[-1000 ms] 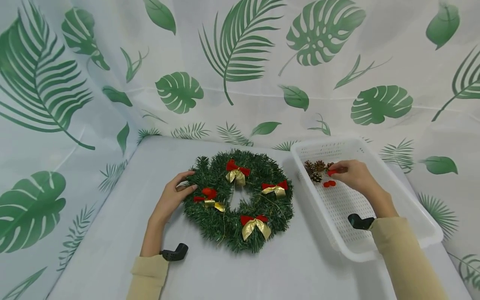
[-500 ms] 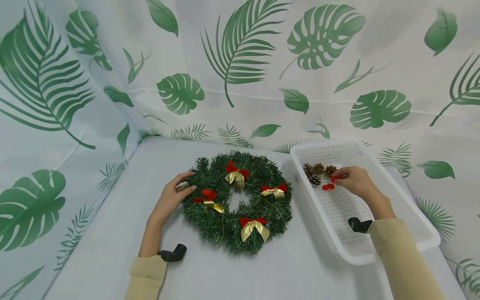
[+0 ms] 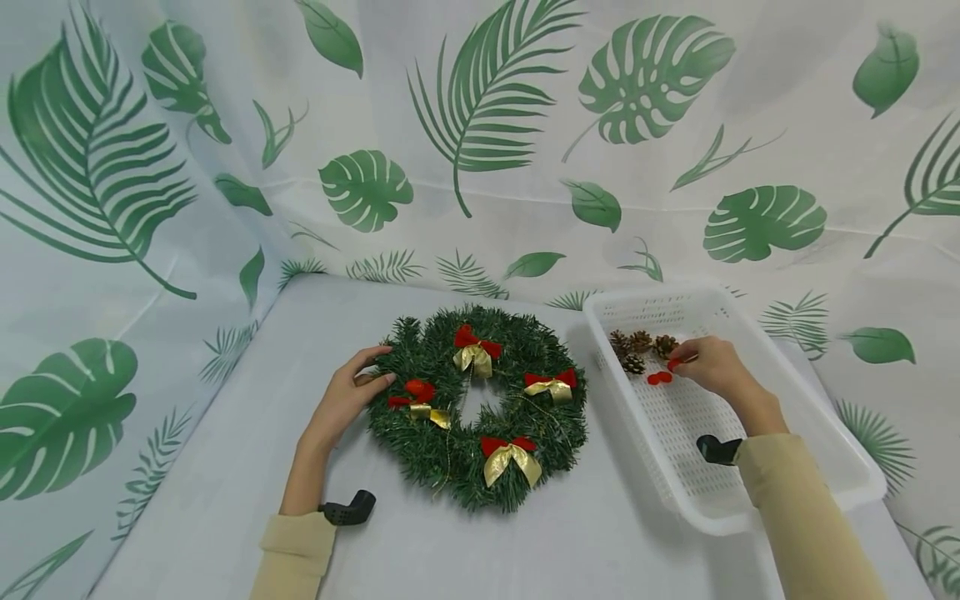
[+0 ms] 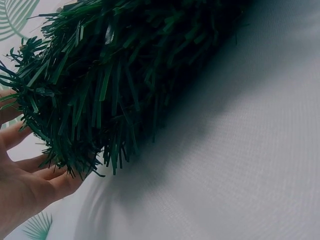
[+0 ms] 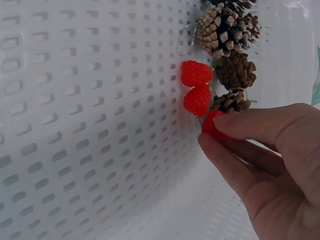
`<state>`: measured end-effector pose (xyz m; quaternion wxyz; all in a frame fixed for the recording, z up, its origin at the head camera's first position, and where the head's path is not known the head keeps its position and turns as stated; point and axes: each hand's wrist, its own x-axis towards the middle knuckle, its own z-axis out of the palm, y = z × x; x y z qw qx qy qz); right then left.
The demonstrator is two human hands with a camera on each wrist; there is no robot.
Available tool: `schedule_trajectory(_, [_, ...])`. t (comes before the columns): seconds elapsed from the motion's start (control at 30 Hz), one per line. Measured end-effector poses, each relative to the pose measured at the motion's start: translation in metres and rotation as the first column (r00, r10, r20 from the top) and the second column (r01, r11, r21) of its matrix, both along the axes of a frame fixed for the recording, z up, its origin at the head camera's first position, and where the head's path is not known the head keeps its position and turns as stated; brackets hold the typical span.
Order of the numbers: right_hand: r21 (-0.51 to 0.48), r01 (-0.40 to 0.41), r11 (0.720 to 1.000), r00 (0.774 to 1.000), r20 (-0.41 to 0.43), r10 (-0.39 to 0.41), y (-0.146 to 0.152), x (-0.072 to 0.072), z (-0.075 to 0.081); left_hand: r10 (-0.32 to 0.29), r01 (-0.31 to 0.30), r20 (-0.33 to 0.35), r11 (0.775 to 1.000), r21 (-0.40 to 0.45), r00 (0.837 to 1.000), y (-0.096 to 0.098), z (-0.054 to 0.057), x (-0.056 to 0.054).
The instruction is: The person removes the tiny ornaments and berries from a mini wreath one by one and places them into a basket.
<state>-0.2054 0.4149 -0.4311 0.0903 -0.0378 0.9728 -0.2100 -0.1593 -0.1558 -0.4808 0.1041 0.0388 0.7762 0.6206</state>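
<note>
A green artificial wreath (image 3: 427, 446) with red-and-gold bows (image 3: 512, 458) lies flat on the table. At its left rim my left hand (image 3: 336, 410) holds the edge, and in the left wrist view its fingers (image 4: 37, 187) reach in among the needles. Over the white basket, my right hand (image 3: 716, 367) pinches an artificial raspberry (image 5: 214, 126) between thumb and fingertips. Two more raspberries (image 5: 197, 100) lie right beside it on the basket floor. Several pine cones (image 5: 235, 70) sit close by, some with thin loops of string.
The white perforated basket (image 3: 660, 467) stands on the right of the table, a short gap from the wreath. A white sheet with green leaf prints (image 3: 517, 217) hangs behind and at both sides. A white cloth (image 3: 420, 550) covers the table.
My right hand has drawn slightly nearer with the raspberry, uncovering the pine cone beside it. My left hand stays at the wreath's left edge.
</note>
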Motion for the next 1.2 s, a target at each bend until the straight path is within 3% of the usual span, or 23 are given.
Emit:
schedule_trajectory(0.63, [-0.021, 0.027, 0.999, 0.997, 0.071, -0.026, -0.0002, 0.0029, -0.0032, -0.007, 0.007, -0.002, 1.000, 0.005, 1.000, 0.0017, 0.0004, -0.0005])
schedule_trajectory(1.2, [-0.010, -0.003, 1.000, 1.000, 0.015, 0.003, -0.0005, 0.0069, -0.0007, -0.007, 0.007, -0.007, 1.000, 0.004, 1.000, 0.0003, 0.0018, 0.0009])
